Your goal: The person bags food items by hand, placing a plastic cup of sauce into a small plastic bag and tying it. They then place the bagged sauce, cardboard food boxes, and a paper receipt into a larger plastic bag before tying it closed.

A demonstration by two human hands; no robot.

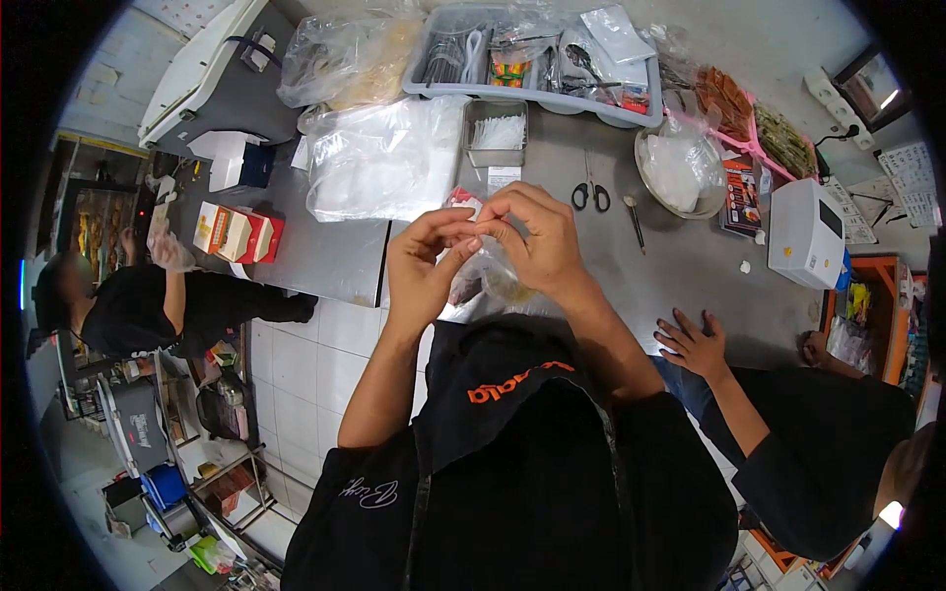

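Note:
My left hand [426,258] and my right hand [542,239] meet at the near edge of the steel table, thumbs and fingers pinched together. Between and below them hangs a clear plastic bag [505,280] with dark and yellowish contents. Both hands seem closed on its gathered top, though the fingers partly hide the exact grip. Just beyond my fingers lies a small red-and-white packet [461,197], mostly covered. Black-handled scissors [591,195] and a thin dark-handled tool with a pale tip [636,223] rest to the right of my right hand.
A stack of clear plastic bags [379,158], a metal tin of white sticks [498,153] and a grey divided tray [532,94] stand farther back. A bowl [680,167] and white printer-like device [806,234] are right. Co-workers stand left and right; one's hand [693,345] rests on the table.

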